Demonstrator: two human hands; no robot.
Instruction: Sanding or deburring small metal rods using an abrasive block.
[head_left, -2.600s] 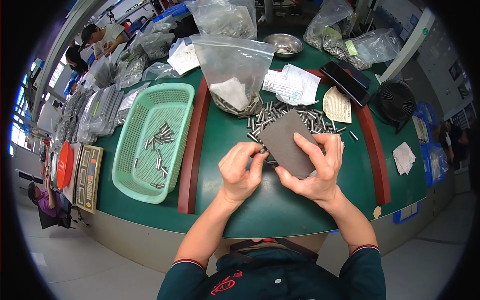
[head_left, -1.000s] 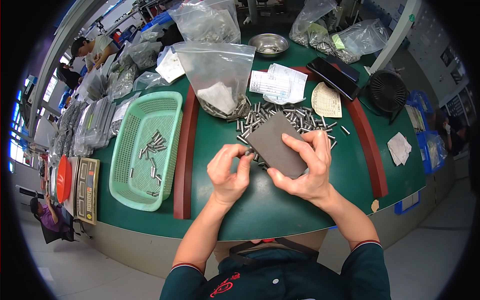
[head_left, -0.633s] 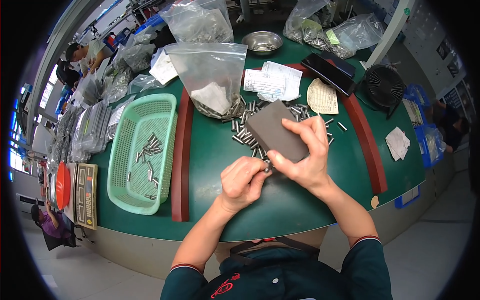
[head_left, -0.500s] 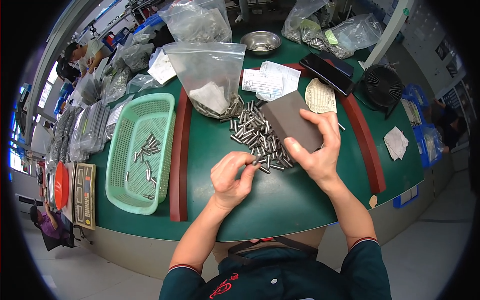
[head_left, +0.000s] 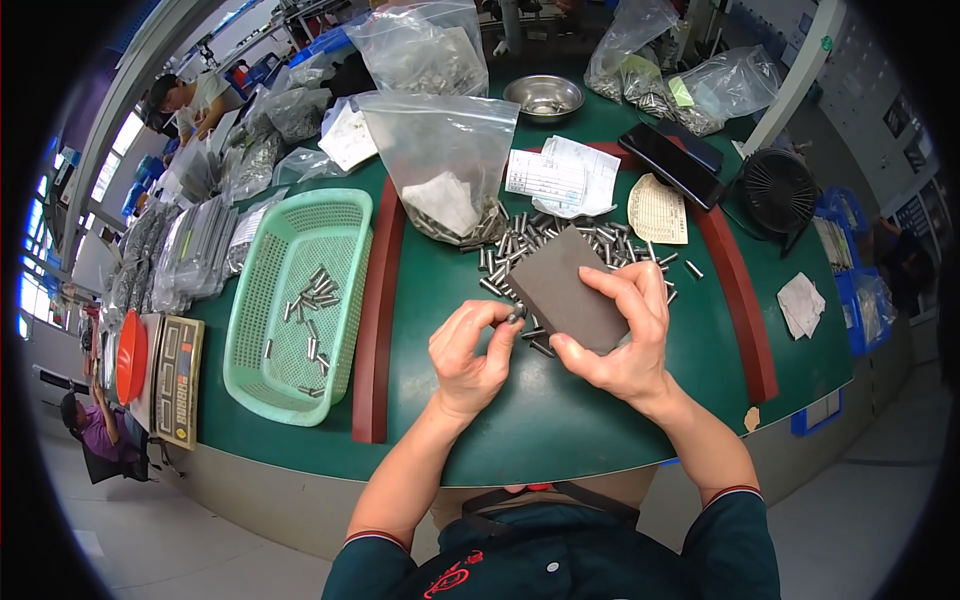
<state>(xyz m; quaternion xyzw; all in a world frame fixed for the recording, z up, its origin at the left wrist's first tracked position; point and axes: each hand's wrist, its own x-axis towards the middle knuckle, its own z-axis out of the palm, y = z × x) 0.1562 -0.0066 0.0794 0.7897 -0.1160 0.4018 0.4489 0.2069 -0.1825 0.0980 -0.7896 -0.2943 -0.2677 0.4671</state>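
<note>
My right hand (head_left: 625,340) grips a dark grey rectangular block (head_left: 565,288) and holds it tilted over a pile of small metal pins (head_left: 530,245) on the green table (head_left: 560,420). With thumb and fingertips my left hand (head_left: 472,350) pinches one small metal pin (head_left: 516,317) against the block's near left edge. A clear plastic bag (head_left: 445,165) with more pins in its bottom stands just behind the pile.
A green mesh basket (head_left: 255,300) holding several pins lies at the left beyond a red-brown strip (head_left: 375,310). A steel bowl (head_left: 543,97), papers (head_left: 560,178), a black phone (head_left: 675,165) and a small fan (head_left: 775,190) stand behind. Bags of parts and a scale (head_left: 178,380) fill the left; other people work there.
My right hand swung the block away to the right off the pile, then brought it back down over it. My left hand picked a pin and now holds it against the block.
</note>
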